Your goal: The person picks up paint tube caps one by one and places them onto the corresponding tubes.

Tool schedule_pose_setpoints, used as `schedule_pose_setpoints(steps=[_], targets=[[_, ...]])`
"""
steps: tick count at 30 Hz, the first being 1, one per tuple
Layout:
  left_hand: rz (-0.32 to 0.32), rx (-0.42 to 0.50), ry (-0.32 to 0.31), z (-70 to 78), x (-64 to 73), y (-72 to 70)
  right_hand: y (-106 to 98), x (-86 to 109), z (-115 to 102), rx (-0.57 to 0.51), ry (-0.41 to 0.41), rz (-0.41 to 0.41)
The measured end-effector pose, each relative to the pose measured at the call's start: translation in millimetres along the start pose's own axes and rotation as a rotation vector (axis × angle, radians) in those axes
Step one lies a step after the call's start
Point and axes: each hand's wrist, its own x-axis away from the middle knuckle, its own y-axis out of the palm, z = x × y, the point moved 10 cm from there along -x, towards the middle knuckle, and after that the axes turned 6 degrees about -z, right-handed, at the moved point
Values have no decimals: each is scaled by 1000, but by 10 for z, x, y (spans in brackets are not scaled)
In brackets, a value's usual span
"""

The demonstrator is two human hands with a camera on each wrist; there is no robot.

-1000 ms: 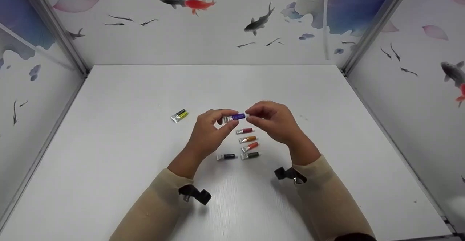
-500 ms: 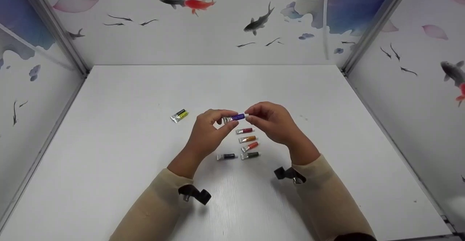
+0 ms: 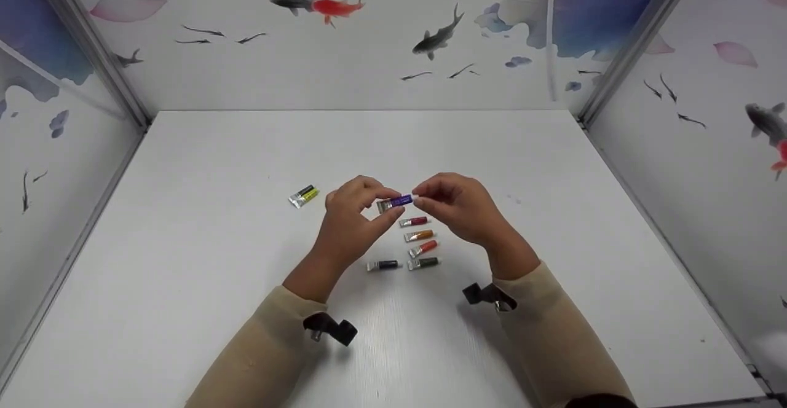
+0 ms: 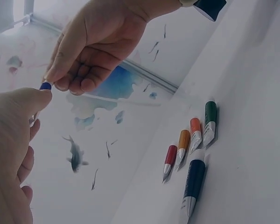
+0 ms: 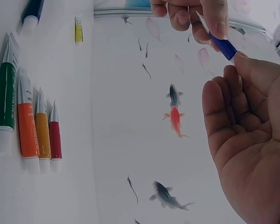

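Above the table, my left hand (image 3: pixel 349 220) pinches a small purple paint tube (image 3: pixel 401 200) between thumb and fingertips. The tube lies roughly level, its silver crimped end toward the left. At its other end, the thumb and fingertips of my right hand (image 3: pixel 462 208) pinch the white cap, which they mostly cover. In the right wrist view the purple tube (image 5: pixel 224 46) spans the gap between both hands. Just below the hands lie a red tube (image 3: pixel 415 221), an ochre tube (image 3: pixel 419 236), an orange tube (image 3: pixel 423 248) and a dark green tube (image 3: pixel 425 263), in a column.
A dark blue tube (image 3: pixel 384 265) lies left of the green one. Farther back on the left, a yellow tube (image 3: pixel 310 195) lies against a black one (image 3: pixel 304 190). The white table (image 3: pixel 184 242) is enclosed by printed panels (image 3: pixel 369 76) at the back and sides.
The left hand's fingers have risen slightly and shifted on the tube. The tube and the right hand have moved a little to the left. The tubes on the table stay put.
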Motion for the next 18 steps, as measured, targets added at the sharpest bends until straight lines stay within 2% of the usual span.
schedule_pose_setpoints(steps=[7,18], targets=[[-17,-77,-7,-55,-18,10,-44,1,59,9,27,14],[-84,-151,-97,-283,-40,52,-530,78,292,-103,125,243]])
